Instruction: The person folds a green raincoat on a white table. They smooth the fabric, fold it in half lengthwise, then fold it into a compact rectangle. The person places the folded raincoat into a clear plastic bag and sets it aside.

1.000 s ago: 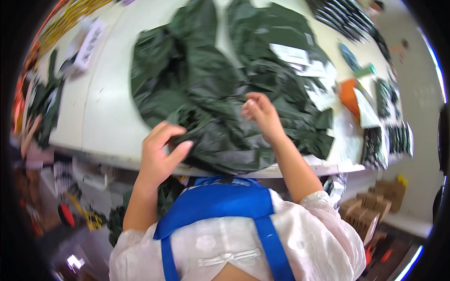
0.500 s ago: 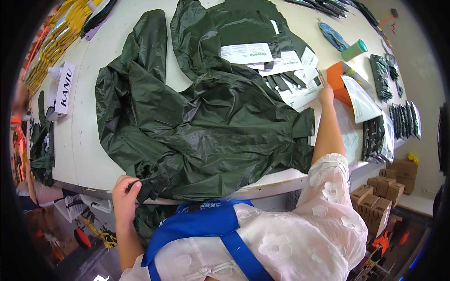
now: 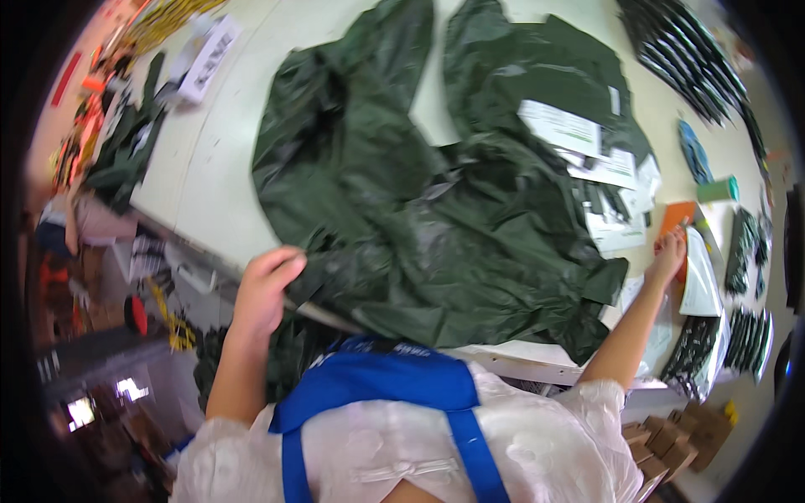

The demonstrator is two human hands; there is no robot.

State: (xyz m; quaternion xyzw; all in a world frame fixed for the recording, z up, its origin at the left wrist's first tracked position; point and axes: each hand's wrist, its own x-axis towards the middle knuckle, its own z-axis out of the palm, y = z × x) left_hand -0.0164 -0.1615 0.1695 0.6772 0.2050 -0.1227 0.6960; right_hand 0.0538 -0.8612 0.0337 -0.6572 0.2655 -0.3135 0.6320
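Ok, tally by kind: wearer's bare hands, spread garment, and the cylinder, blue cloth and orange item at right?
Left bare hand and right bare hand: 2
Spread shiny dark green garment: 1
Green cylinder: 1
Long blue cloth piece: 1
Orange angular item: 1
Total: 6

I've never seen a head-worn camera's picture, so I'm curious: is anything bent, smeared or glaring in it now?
Head view: the front edge of the white table bows and the corners go black, fisheye-style; head view: the dark green garment and white papers look softly smeared, likely from camera motion; head view: pale glints streak the glossy dark packets at upper right.
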